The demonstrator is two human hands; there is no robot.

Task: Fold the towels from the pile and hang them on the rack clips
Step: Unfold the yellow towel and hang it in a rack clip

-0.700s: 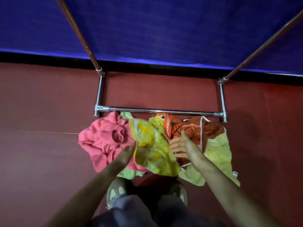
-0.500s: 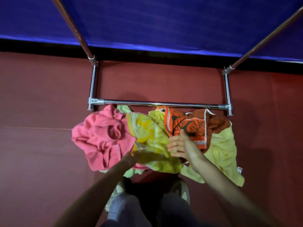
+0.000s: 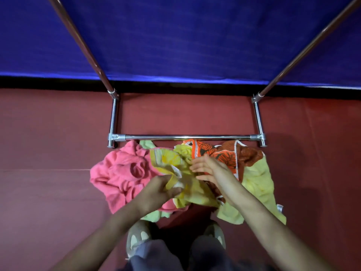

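- Since the pile is loose cloth, each towel should prove light, limp and easily snagged on its neighbours; I judge a hemmed edge or corner the best place to take hold, so that one piece lifts free alone.
- Nearest, the left hand (image 3: 162, 189) has its fingers closed in a pinch on the banded edge of the yellow towel (image 3: 187, 184), which is crumpled, patterned in lemon shades with a pale border, and lies at the middle of the heap on the red floor (image 3: 48, 192).
- Just right of it, the right hand (image 3: 212, 174) lies open, fingers spread and resting flat on the same cloth, seemingly steadying it.
- Left of the hands sits a bunched pink towel (image 3: 121, 175), thick and plush-looking; right lies a pale green towel (image 3: 257, 184), flatter.
- Farther, an orange patterned towel (image 3: 220, 155) with a white border is rumpled against the rack's base.
- Beyond, the chrome rack (image 3: 187, 137) stands just behind the pile; no clips show.
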